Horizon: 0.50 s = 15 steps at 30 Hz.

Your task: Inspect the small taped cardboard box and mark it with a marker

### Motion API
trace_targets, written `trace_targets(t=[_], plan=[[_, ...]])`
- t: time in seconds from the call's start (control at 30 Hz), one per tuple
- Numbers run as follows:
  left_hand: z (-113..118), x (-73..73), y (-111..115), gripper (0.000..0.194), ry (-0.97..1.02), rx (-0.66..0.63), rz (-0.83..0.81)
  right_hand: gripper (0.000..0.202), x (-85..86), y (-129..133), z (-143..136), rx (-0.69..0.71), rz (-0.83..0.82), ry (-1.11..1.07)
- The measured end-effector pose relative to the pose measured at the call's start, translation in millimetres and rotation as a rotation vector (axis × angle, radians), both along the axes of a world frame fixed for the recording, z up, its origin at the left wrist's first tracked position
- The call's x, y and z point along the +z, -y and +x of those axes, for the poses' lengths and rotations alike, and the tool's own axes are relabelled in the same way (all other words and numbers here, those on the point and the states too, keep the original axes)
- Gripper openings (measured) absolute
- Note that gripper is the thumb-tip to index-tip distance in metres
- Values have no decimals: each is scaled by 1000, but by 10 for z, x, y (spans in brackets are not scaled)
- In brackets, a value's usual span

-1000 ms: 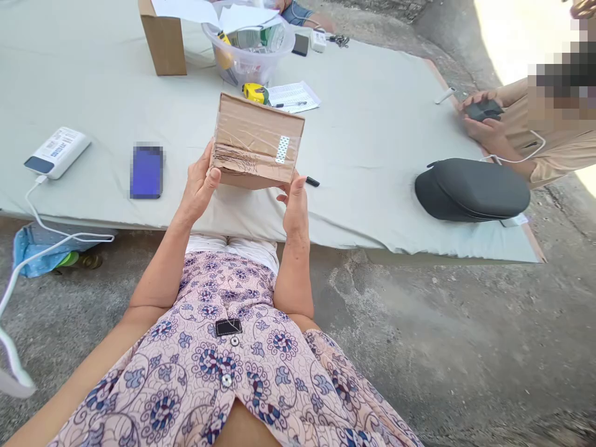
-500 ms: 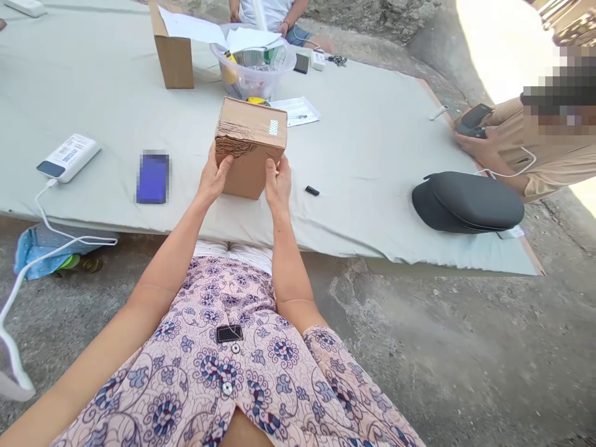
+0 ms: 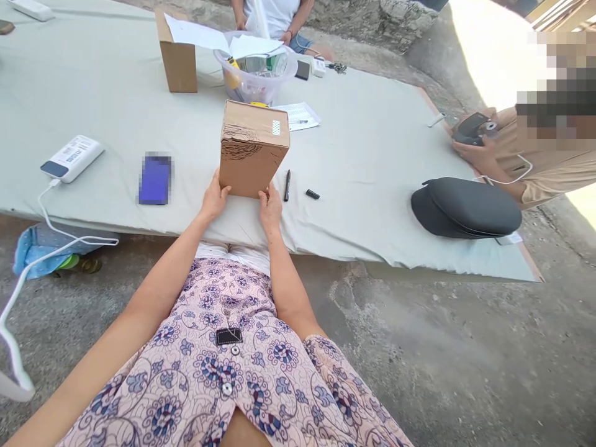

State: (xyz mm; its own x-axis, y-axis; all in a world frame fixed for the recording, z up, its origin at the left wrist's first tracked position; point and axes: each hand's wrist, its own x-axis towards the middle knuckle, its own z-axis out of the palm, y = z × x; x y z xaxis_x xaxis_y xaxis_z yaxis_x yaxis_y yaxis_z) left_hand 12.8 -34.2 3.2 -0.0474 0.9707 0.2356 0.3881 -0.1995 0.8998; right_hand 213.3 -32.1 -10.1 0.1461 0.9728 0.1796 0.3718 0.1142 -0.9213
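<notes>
A brown cardboard box [image 3: 254, 158] stands in front of me, with dark scribbled lines near its upper left corner and a small white dotted label on top. My left hand [image 3: 215, 197] grips its lower left side, thumb on the near face. At the lower right edge, my right hand [image 3: 270, 208] holds it the same way; the other fingers are partly hidden. Just right of that hand lies an uncapped black marker [image 3: 287, 185], with its black cap [image 3: 312, 194] a little farther right.
On the cloth-covered table [image 3: 354, 149] are a purple-blue phone-like item [image 3: 155, 180], a white power bank [image 3: 72, 159], a black case [image 3: 467, 207], a plastic basin [image 3: 261, 84] and another cardboard box [image 3: 179, 65]. One person sits across, another at right holds a dark device [image 3: 470, 129].
Both hands have slid down from the box's upper sides to its lower edges. The marker right of the box has come into sight. The person at right has shifted the dark device.
</notes>
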Motion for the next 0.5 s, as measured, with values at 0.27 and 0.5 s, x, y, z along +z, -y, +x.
trace_targets(t=[0.27, 0.5], plan=[[22, -44, 41, 71, -21, 11, 37, 82, 134, 42, 79, 36, -114, -107], [79, -49, 107, 75, -104, 10, -5, 113, 996, 29, 76, -15, 333, 123]])
